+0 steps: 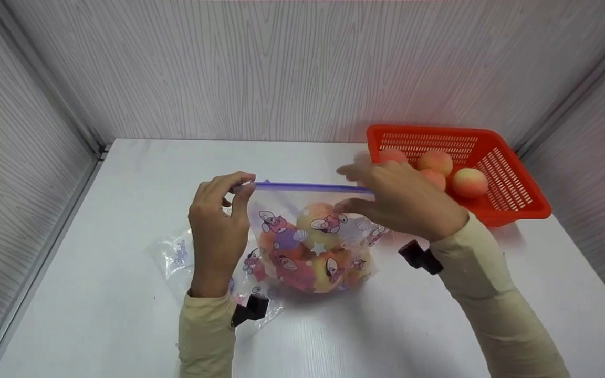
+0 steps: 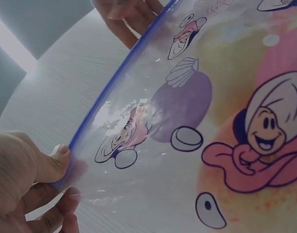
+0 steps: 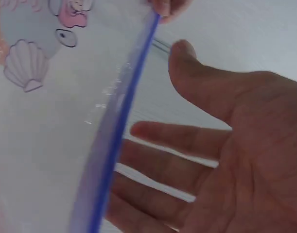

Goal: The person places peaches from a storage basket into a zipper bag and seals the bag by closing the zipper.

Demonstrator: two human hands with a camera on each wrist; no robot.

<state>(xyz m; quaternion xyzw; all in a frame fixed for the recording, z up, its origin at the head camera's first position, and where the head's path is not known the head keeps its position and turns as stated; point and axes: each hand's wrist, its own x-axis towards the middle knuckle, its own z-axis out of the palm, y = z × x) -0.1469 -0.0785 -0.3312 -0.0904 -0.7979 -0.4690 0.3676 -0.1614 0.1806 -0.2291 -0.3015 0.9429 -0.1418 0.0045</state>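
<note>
A clear zip bag [image 1: 287, 265], printed with pink cartoon figures and shells, stands on the table with several peach-like fruits inside. Its purple-blue zip strip [image 1: 308, 187] runs straight across the top. At the left end of that strip, my left hand [image 1: 218, 212] pinches the corner between thumb and fingers, which the left wrist view shows closely around the strip [image 2: 97, 109]. My right hand [image 1: 407, 197] is by the strip's right end, slightly blurred. In the right wrist view this hand [image 3: 235, 145] has its fingers spread and thumb apart, with some fingertips hidden behind the bag.
A red plastic basket [image 1: 531, 212] with several peach-like fruits [image 1: 469, 183] stands at the back right, just beyond my right hand. Another printed clear bag [image 1: 168, 254] lies flat under my left forearm. Walls stand behind the table [image 1: 97, 294] and at both sides.
</note>
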